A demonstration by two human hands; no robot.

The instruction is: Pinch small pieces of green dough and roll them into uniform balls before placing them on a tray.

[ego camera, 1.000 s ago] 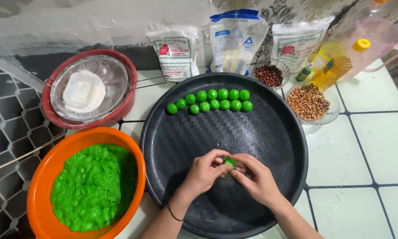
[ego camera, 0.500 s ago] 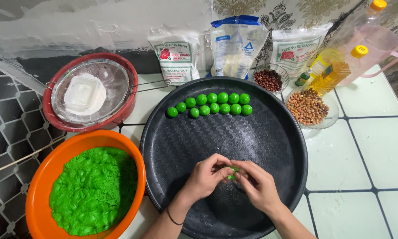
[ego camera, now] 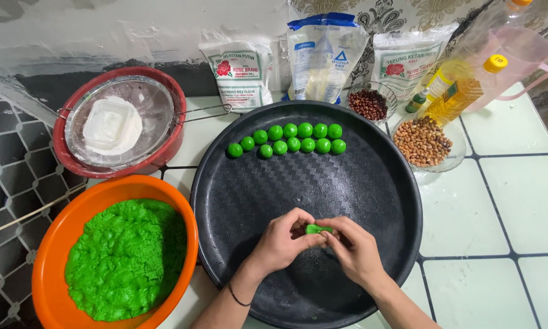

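Note:
My left hand and my right hand meet over the near part of a round black tray, both pinching one small piece of green dough between the fingertips. Several green dough balls lie in two short rows at the tray's far side. An orange bowl at the near left holds a mound of bright green dough.
A red bowl with a metal sieve and a white tub stands far left. Three flour bags lean on the wall. Small glass bowls hold dark beans and peanuts. An oil bottle and pink jug stand far right.
Both hands stay together over the tray, working the green piece; it now looks flatter between the fingertips. Nothing else has moved.

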